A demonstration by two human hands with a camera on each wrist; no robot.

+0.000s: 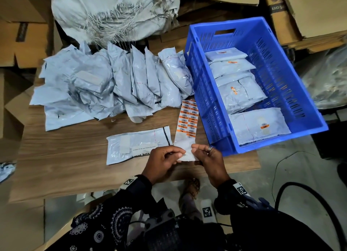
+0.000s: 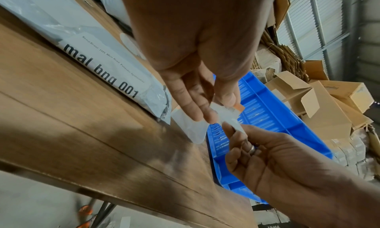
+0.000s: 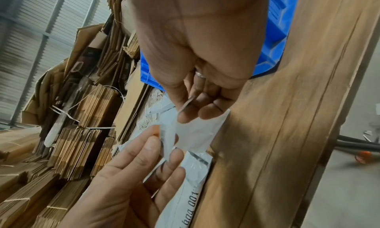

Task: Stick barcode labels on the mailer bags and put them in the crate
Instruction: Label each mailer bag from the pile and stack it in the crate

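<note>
A strip of orange-and-white barcode labels, the label sheet (image 1: 188,119), lies between a flat grey mailer bag (image 1: 139,144) and the blue crate (image 1: 277,82). Both hands work at its bare near end. My right hand (image 1: 194,149) pinches the white backing (image 3: 197,132). My left hand (image 1: 181,155) pinches one barcode label (image 2: 238,107) with an orange edge between thumb and fingers, at the sheet's edge. The flat mailer bag (image 2: 107,64) shows black print "mal bng 001". Several labelled bags (image 1: 242,93) lie inside the crate.
A pile of unlabelled grey mailer bags (image 1: 105,82) covers the back of the wooden table (image 1: 65,157). A torn grey sack (image 1: 112,12) and cardboard boxes (image 1: 22,44) surround the table. Flattened cartons (image 3: 82,134) are stacked beyond it.
</note>
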